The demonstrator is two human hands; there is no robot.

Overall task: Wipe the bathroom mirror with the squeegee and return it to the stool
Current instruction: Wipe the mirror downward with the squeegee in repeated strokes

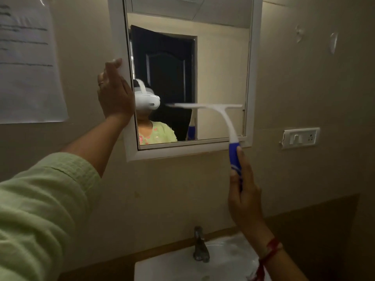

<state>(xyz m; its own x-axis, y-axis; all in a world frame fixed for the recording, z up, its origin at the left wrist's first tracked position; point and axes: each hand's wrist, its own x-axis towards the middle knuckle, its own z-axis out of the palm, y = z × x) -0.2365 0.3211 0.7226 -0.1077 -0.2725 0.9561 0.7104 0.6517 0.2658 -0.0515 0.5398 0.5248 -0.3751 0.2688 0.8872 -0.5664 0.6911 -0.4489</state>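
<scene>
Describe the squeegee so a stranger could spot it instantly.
Start at the white-framed mirror above the sink. Across its lower right glass lies the squeegee, gripped by the right hand. It is the only T-shaped tool: white blade bar, curved white neck, blue handle.

A white sink (174, 266) with a metal tap (199, 245) sits below, a switch plate (300, 137) right, a printed sheet (28, 63) left.

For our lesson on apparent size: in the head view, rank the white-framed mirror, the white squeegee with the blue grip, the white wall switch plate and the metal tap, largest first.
1. White-framed mirror
2. White squeegee with the blue grip
3. White wall switch plate and metal tap: look alike, so unranked; the tap is nearer the camera.
</scene>
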